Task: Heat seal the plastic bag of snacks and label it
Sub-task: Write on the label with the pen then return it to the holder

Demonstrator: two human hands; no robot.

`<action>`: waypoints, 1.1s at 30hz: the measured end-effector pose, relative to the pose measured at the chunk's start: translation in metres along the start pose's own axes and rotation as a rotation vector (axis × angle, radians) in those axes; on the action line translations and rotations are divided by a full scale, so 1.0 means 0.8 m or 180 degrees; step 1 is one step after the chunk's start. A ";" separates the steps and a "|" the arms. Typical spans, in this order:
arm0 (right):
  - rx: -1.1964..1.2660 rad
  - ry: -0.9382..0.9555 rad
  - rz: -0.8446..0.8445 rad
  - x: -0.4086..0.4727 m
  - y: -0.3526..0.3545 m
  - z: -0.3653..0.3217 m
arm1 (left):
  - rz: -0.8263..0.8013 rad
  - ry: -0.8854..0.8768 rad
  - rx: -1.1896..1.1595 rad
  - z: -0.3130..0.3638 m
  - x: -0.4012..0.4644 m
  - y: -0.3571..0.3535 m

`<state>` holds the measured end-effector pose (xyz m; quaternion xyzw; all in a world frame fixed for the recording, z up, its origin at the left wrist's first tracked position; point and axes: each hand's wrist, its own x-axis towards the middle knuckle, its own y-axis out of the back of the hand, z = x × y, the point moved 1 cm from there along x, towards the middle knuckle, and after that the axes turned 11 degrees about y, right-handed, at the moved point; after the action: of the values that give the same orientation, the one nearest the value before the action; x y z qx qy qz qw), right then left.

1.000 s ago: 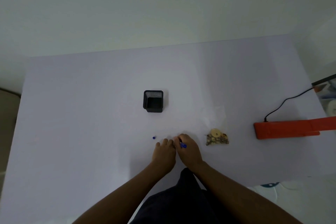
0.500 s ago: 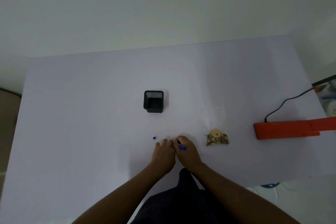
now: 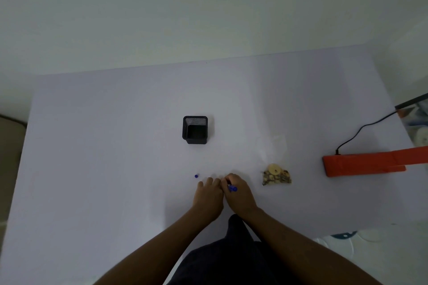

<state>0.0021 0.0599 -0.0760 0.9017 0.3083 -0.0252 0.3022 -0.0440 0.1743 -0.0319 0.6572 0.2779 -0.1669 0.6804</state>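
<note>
Both hands rest side by side on the pale counter (image 3: 115, 146), near its front edge, with their inner edges touching. The right hand (image 3: 238, 193) is curled closed around a blue pen (image 3: 232, 188); only the pen's blue end shows, sticking out above the knuckles, and the tip is hidden under the fingers, so whatever it presses on cannot be made out. The left hand (image 3: 208, 194) lies palm down with its fingers loosely bent and slightly spread, fingertips on the counter just ahead of the right hand's knuckles; whether it pins anything beneath it (a white label would be hard to tell from the pale surface) cannot be told. A small blue cap (image 3: 196, 176) lies on the counter just to the left of the left hand's fingertips, apart from them. The bag of snacks (image 3: 276, 174) lies flat on the counter to the right of the right hand, near but not touching it, with the snacks bunched at its near end and its clear upper part reaching away. Further right sits the orange heat sealer (image 3: 363, 162), a black cord (image 3: 361, 129) running from its back. A black mesh pen holder (image 3: 195, 129) stands upright behind the hands, well apart from them.
</note>
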 end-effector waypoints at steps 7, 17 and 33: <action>-0.0051 -0.0019 -0.0013 -0.002 0.000 0.003 | -0.0005 0.0014 0.0015 0.000 0.001 -0.001; -0.0034 0.0034 0.0021 -0.009 0.004 0.010 | -0.0027 0.0060 -0.0001 0.000 -0.001 0.001; 0.0068 -0.0025 0.0060 -0.007 0.003 0.009 | -0.0028 0.0036 -0.0016 0.000 -0.001 0.001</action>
<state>0.0000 0.0517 -0.0791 0.9076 0.2984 -0.0293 0.2940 -0.0443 0.1743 -0.0311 0.6551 0.2851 -0.1655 0.6798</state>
